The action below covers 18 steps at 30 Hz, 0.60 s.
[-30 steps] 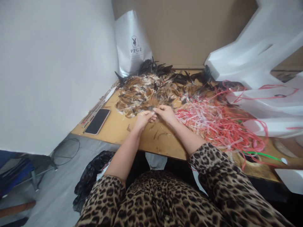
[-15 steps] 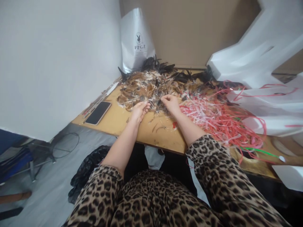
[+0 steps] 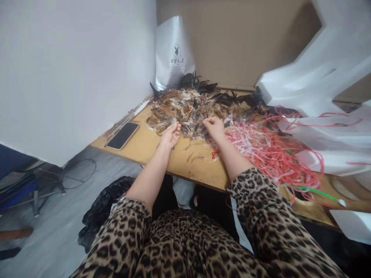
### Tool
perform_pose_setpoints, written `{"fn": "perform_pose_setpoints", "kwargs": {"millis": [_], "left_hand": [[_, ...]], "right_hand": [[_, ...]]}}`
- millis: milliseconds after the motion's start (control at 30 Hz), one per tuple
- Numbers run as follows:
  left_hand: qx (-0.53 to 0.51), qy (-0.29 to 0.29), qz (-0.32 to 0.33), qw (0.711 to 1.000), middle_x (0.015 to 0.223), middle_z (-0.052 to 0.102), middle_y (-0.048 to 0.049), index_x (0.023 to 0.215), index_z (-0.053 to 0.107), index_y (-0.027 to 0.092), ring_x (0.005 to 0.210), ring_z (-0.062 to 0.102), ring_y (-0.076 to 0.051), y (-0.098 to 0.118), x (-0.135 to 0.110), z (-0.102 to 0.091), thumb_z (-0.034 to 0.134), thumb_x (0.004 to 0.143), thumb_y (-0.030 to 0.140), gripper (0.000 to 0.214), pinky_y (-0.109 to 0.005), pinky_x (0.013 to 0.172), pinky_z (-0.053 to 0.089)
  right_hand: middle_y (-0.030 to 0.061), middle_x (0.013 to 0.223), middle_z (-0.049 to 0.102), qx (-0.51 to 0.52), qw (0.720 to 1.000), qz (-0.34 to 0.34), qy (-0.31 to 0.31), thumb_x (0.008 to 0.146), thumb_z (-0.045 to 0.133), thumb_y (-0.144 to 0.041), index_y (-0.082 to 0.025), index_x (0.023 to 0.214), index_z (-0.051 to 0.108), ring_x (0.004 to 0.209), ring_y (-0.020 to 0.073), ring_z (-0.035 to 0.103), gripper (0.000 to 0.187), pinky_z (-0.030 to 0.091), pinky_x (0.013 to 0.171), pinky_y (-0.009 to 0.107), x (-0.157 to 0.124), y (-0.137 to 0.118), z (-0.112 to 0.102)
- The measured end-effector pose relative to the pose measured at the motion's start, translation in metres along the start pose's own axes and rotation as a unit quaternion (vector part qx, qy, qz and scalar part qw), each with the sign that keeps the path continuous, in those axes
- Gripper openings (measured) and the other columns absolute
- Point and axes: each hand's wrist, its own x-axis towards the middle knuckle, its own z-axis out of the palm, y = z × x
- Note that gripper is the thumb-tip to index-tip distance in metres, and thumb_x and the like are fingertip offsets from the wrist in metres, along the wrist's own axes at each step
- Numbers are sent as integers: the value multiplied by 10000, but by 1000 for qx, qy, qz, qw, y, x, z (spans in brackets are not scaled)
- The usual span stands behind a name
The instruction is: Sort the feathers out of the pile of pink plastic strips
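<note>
A wide heap of brown, black and whitish feathers [image 3: 185,106] covers the back of the wooden table [image 3: 139,148]. At the heap's near left edge, my left hand [image 3: 171,135] is closed with fingers curled and thumb pressed in. Whatever it may pinch is too small to make out. My right hand [image 3: 213,126] pinches thumb against fingertips at the near middle of the heap; what lies between them does not show clearly. Beside my right forearm spreads a tangle of pink and red ribbons [image 3: 275,154].
A phone [image 3: 123,135] lies at the table's left. Behind the feathers stands a silver-white bag [image 3: 175,54] against brown board. White panels [image 3: 313,65] rise at the right, with a green strip [image 3: 315,192] below. A black plastic bag [image 3: 101,212] sits on the floor.
The view has shifted slightly. My hands have moved a little farther apart above the near edge of the feathers, both still closed.
</note>
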Motion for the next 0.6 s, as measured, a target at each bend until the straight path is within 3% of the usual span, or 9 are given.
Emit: {"fn": "perform_pose_setpoints", "kwargs": {"millis": [167,300,500,600], "left_hand": [[-4,-16,-9,1000,696,630,-9,822,613,118,541,554,-22,-1,2,-1,549,770,94,86,-97,464,406],[-1,-23,-13,1000,689,630,-9,810,612,118,536,551,-20,-1,1,0,547,773,100,77,-94,463,404],[-4,-35,-30,999,675,629,-16,807,614,109,528,554,-28,-1,-2,2,536,775,91,86,-99,450,407],[-1,-42,-42,998,686,637,-27,802,616,102,540,569,-40,-1,-2,2,527,781,88,93,-106,457,422]], "right_hand": [[29,726,640,-65,995,-62,-42,697,524,-265,-146,751,655,667,141,552,186,425,672,269,-2,-14,15],[37,814,621,-187,970,-130,-88,723,521,-262,-185,819,667,748,153,547,191,408,727,274,0,-32,25],[52,876,592,-335,919,-129,-162,726,548,-300,-226,944,652,773,174,534,253,382,661,270,8,-41,35],[52,862,587,-362,903,-137,-186,727,548,-268,-228,894,654,777,177,532,202,371,643,266,8,-39,38]]}}
